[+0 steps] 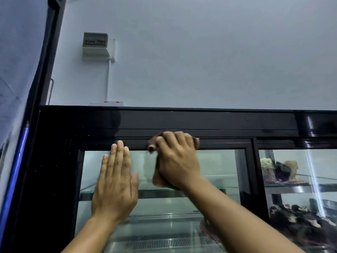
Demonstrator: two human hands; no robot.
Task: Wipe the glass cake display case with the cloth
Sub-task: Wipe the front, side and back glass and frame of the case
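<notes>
Brown cloth point(151, 145), bunched in my gripping right hand point(176, 161), meets the black-framed glass display case point(182, 119); my left hand point(114, 185) lies flat, fingers straight, on its pane point(218, 161). Cakes point(280, 170) sit on shelves point(291, 187) to the right.

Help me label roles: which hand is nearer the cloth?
Right. The right hand grips the cloth; the left hand lies flat on the glass door, left of the cloth.

A grey breaker box point(97, 45) hangs high on a pale blue-grey wall point(218, 52). A white conduit point(109, 79) drops straight down from it to a row of switches point(111, 103) showing two red lights. At far left, a blue pole point(16, 170) stands beside a dark frame point(49, 52). At right, pale cakes point(279, 170) sit above darker ones point(295, 216).
</notes>
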